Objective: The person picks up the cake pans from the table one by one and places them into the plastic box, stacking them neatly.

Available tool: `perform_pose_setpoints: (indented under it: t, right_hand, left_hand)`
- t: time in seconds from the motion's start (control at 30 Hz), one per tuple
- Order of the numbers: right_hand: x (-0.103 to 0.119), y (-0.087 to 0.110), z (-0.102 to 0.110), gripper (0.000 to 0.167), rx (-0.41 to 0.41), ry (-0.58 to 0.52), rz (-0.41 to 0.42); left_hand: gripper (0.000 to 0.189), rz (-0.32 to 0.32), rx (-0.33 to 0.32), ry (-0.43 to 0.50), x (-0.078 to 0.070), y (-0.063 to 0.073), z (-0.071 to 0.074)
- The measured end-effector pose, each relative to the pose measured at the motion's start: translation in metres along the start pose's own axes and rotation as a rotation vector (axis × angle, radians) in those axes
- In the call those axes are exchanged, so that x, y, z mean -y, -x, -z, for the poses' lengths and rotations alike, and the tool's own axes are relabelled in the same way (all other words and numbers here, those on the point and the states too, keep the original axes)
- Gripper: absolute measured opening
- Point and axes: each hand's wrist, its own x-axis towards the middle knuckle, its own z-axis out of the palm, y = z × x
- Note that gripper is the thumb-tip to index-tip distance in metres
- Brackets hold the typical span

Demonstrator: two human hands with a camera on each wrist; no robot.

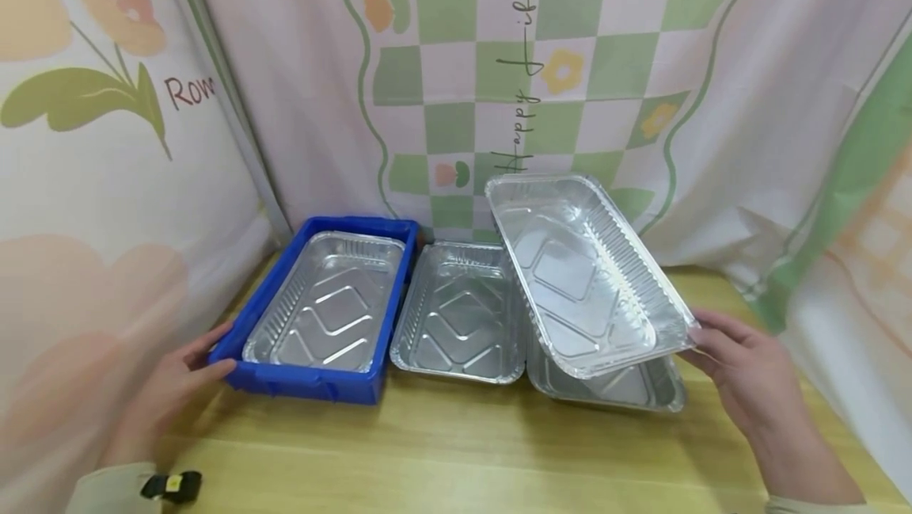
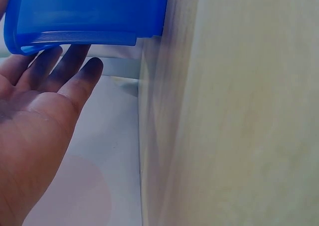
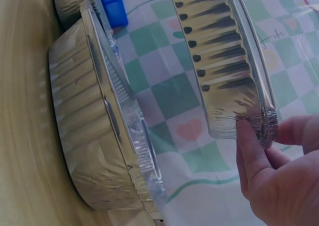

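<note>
My right hand [image 1: 748, 371] pinches the near right corner of a foil pan [image 1: 570, 268], which it holds raised and tilted. In the right wrist view, thumb and fingers [image 3: 251, 151] grip the pan's crimped rim. Below it, another foil pan [image 1: 634, 387] rests on the table, partly hidden. At the left, my left hand [image 1: 174, 379] holds the near left corner of a blue plastic bin [image 1: 306, 383], thumb at the front and fingers along the side. Inside the bin lies a foil pan [image 1: 335, 300]. Between bin and raised pan sits one more foil pan [image 1: 463, 316].
The pans and bin stand on a light wooden table [image 1: 456, 451]. A printed cloth [image 1: 456, 62] hangs close behind them, and more cloth [image 1: 93, 181] hangs along the left and right sides. A black band [image 1: 174, 486] is around my left wrist.
</note>
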Motion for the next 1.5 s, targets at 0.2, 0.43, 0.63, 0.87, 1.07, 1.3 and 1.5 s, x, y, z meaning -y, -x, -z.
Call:
perform_pose_setpoints:
  t: [0.2,0.43,0.63,0.87,1.07,1.3,1.5]
  right_hand:
    - [-0.004,0.001,-0.005,0.030,0.011,-0.011,-0.011]
    - [-0.009,-0.001,-0.012,0.031,0.010,-0.019,-0.021]
    - [-0.012,0.000,-0.019,0.029,0.007,-0.009,-0.033]
    - [-0.014,-0.002,-0.028,0.030,0.005,-0.016,-0.035]
    - [-0.018,-0.003,-0.034,0.031,-0.015,-0.008,-0.041]
    - [-0.021,-0.003,-0.042,0.028,-0.014,0.000,-0.046]
    - [-0.026,-0.006,-0.052,0.029,-0.019,0.007,-0.035]
  left_hand:
    - [0.062,-0.040,-0.034,0.011,-0.001,0.001,-0.002]
    - [0.063,-0.021,-0.018,0.006,0.000,0.000,0.000]
    - [0.065,0.009,-0.003,-0.017,0.003,-0.001,0.001]
    - [0.064,-0.017,-0.017,-0.020,0.001,0.000,0.000]
    - [0.064,-0.022,-0.016,-0.016,0.001,-0.001,0.001]
    - [0.064,-0.022,-0.015,-0.007,0.001,0.000,0.001]
    - [0.063,-0.028,-0.023,-0.015,-0.002,0.000,0.001]
